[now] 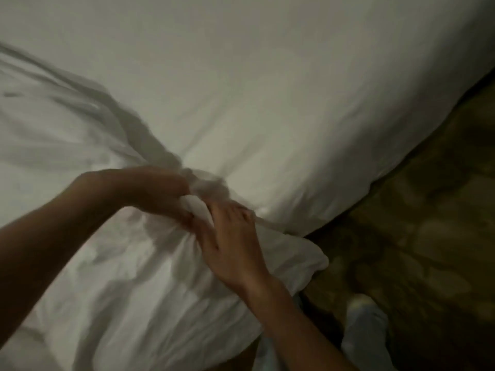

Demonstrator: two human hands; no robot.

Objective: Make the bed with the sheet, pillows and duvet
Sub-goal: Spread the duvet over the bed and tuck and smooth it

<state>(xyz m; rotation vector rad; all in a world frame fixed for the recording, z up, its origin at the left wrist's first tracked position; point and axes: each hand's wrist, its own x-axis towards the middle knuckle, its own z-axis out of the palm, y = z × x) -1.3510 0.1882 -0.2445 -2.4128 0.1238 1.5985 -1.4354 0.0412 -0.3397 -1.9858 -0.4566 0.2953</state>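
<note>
Duvet (112, 277) fabric, white and heavily creased, is bunched into a tight knot at the middle of the frame, and both hands meet on that knot. The left hand (158, 191) comes in from the lower left with its fingers curled round the gathered cloth, a twist of white showing between the fingers. The right hand (230, 242) reaches up from the bottom edge, fingers bent and pinching the same gather just beside the left; the two hands are touching or nearly so, and motion blur makes the exact finger positions hard to read.

From the knot, folds fan out to the left and downward. A long ridge of raised fabric runs from the hands toward the upper left corner, blurred. Below the hands the duvet lies in a loose heap that spills past the near side of the bed, one rounded lobe hanging over the edge at the right of the right wrist.

Beyond the hands the sheet (281, 84) lies smooth and flat across the mattress, filling the upper half of the view. Its edge curves from the upper right down toward the hands. Outside that edge is dim patterned carpet (428, 236), with a foot in a pale sock (364, 325) standing on it near the bed's side.
</note>
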